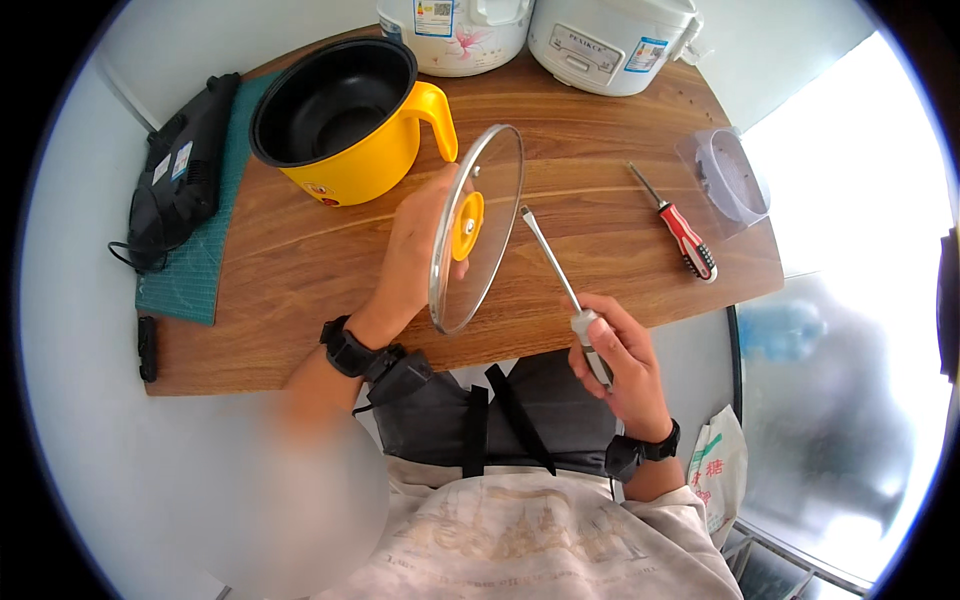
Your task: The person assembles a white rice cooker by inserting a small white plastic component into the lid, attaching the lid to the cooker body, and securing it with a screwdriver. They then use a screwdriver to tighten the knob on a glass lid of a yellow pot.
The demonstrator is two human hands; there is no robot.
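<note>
1. The left hand (420,250) grips a glass lid (478,228), fingers curled round its far face and the thumb near the yellow knob (467,225). The lid stands on edge, tilted, held above the wooden table (300,290) near its front edge.
2. The right hand (625,365) is closed round the handle of a screwdriver (560,280). Its shaft slants up and left, the flat tip just beside the lid's right rim; whether it touches I cannot tell.
3. Behind the lid sits a yellow pot (350,125) with a black inside, its handle pointing toward the lid.
4. At the table's back edge stand two white cookers (610,40).
5. A second screwdriver with a red handle (680,230) lies to the right, well apart from both hands, with a clear tub (730,180) just beyond it.
6. On the left lie a green mat (190,280) and a black tool bag (180,180) on it.
</note>
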